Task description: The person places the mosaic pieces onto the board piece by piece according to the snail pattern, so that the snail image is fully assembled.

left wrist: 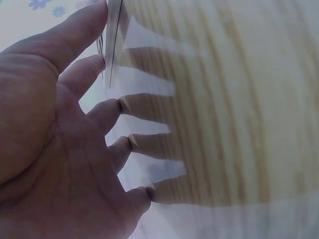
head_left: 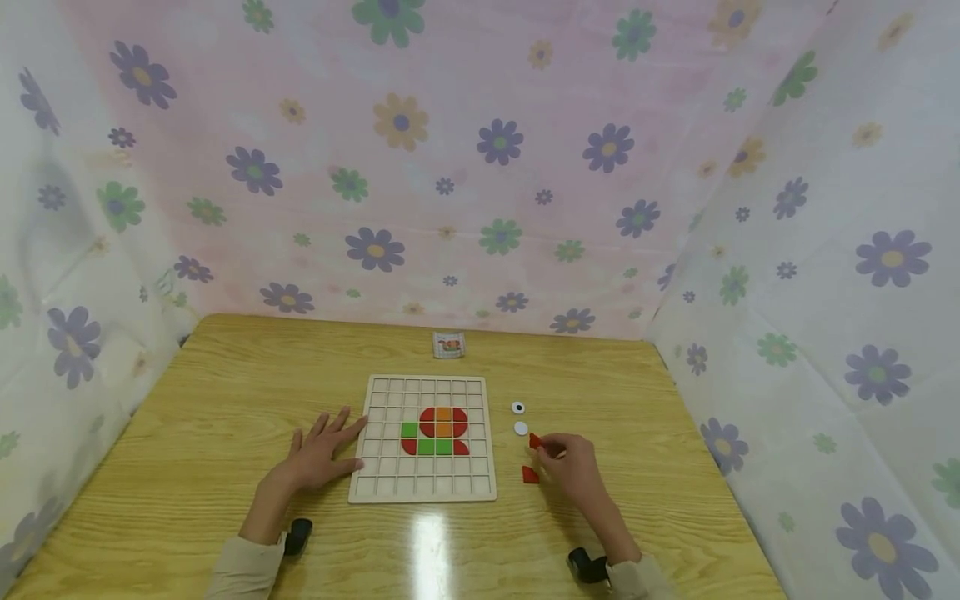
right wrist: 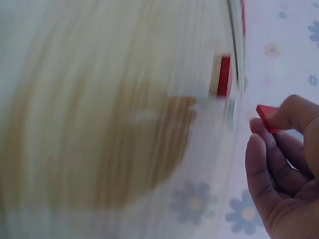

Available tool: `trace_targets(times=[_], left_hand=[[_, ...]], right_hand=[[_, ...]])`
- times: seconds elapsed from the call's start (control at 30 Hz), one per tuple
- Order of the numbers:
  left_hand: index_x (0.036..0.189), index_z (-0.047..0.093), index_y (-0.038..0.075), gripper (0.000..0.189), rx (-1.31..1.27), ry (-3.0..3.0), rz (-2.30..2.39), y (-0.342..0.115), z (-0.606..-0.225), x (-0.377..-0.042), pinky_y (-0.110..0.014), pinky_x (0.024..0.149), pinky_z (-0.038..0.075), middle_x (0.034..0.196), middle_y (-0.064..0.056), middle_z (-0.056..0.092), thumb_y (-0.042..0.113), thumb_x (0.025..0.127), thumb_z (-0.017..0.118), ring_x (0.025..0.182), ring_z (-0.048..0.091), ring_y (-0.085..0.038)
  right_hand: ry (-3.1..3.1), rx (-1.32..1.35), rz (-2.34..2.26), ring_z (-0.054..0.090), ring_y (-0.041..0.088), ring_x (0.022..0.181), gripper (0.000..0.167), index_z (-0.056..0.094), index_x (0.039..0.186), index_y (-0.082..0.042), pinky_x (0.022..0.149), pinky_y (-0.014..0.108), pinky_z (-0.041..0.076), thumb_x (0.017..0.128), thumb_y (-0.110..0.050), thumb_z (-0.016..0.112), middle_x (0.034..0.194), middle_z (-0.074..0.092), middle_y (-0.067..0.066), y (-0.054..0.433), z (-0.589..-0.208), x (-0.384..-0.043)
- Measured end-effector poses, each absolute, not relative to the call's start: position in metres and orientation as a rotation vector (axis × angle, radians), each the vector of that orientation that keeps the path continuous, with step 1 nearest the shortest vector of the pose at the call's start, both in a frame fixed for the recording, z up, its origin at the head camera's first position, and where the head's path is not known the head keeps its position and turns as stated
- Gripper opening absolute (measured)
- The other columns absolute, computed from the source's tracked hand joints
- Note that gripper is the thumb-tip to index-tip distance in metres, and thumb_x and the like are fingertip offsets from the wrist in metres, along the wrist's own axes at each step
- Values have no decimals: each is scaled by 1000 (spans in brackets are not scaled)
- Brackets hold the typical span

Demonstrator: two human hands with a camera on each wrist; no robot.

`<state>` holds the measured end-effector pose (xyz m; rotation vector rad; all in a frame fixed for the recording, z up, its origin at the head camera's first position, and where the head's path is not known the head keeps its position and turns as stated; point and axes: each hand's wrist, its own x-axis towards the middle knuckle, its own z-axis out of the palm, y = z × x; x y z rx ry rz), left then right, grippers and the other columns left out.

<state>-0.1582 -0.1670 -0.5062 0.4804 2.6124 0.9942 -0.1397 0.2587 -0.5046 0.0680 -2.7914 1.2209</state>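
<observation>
A pale wooden grid board [head_left: 382, 490] lies on the table with red, orange and green tiles forming a shape in its middle cells. My left hand [head_left: 321, 454] rests with spread fingers at the board's left edge; in the left wrist view its thumb and index finger [left wrist: 92, 69] meet the board's side. To the right of the board, my right hand [head_left: 573, 468] pinches a red tile [right wrist: 265, 115] between thumb and fingers. Another red tile [head_left: 530, 475] lies on the table just below that hand. Above it are a plain white disc [head_left: 521, 428] and a white disc with a black dot [head_left: 518, 407].
A small picture card [head_left: 448, 345] lies behind the board, near the back of the wooden table [head_left: 300, 350]. Flower-patterned cloth [head_left: 450, 208] walls the table in at the back and both sides. Dark wrist devices [head_left: 298, 536] show at both sleeves.
</observation>
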Motion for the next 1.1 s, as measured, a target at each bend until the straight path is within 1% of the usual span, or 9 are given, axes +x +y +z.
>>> trace_targets(times=[0.17, 0.3, 0.43, 0.6, 0.7, 0.8, 0.9, 1.0, 1.1], left_hand=[[156, 40, 6, 71, 479, 2617, 977, -167, -507, -158, -84, 107, -2, 165, -30, 16, 31, 96, 70, 148, 3, -61], [156, 40, 6, 71, 474, 2607, 974, -166, -507, -157, -83, 107, -3, 165, -30, 15, 30, 96, 70, 148, 2, -61], [156, 40, 7, 71, 468, 2619, 966, -166, -506, -158, -83, 107, -3, 165, -30, 16, 31, 97, 70, 148, 2, -60], [156, 40, 7, 71, 467, 2637, 944, -166, -504, -158, -84, 107, -2, 165, -29, 16, 32, 96, 70, 149, 3, -60], [156, 41, 8, 71, 473, 2649, 929, -166, -504, -159, -84, 106, 0, 165, -30, 17, 32, 96, 70, 148, 5, -61], [156, 41, 8, 71, 469, 2655, 930, -165, -505, -159, -84, 106, 0, 165, -30, 17, 33, 96, 70, 148, 5, -61], [156, 41, 8, 72, 462, 2656, 932, -165, -505, -159, -84, 107, -1, 165, -29, 17, 33, 96, 70, 148, 5, -61], [156, 41, 7, 72, 465, 2657, 936, -165, -507, -159, -84, 106, 0, 164, -30, 17, 34, 96, 71, 148, 5, -61], [157, 40, 8, 73, 464, 2651, 945, -166, -510, -159, -84, 107, -2, 165, -29, 16, 35, 96, 70, 148, 5, -60]], right_hand=[[-2669, 10, 1645, 71, 19, 72, 17, 75, 106, 4, 61, 24, 56, 90, 0, 74, 83, 76, 17, 246, -511, -140], [-2664, 5, 1810, 69, 16, 67, 22, 72, 112, 7, 57, 24, 54, 93, -4, 72, 87, 76, 22, 235, -512, -140], [-2678, 13, 1888, 63, 13, 65, 21, 71, 106, 9, 55, 24, 51, 94, -7, 70, 88, 76, 22, 221, -510, -142], [-2750, 79, 1868, 66, 16, 74, 18, 72, 101, 4, 62, 23, 54, 96, -13, 70, 91, 75, 16, 204, -507, -150], [-2790, 149, 1813, 65, 18, 75, 16, 73, 100, 1, 62, 26, 56, 96, -14, 71, 91, 73, 12, 195, -506, -157], [-2768, 210, 1830, 68, 24, 77, 18, 72, 105, 3, 64, 32, 60, 97, -13, 70, 91, 72, 16, 186, -505, -165], [-2730, 254, 1868, 69, 25, 78, 23, 71, 114, 4, 64, 34, 60, 97, -12, 69, 92, 72, 19, 176, -505, -172], [-2721, 296, 1861, 66, 22, 76, 24, 72, 117, 2, 61, 28, 56, 97, -11, 69, 94, 74, 19, 165, -505, -179], [-2729, 365, 1849, 66, 25, 77, 21, 73, 112, 6, 60, 22, 50, 96, -6, 69, 96, 74, 23, 154, -496, -182]])
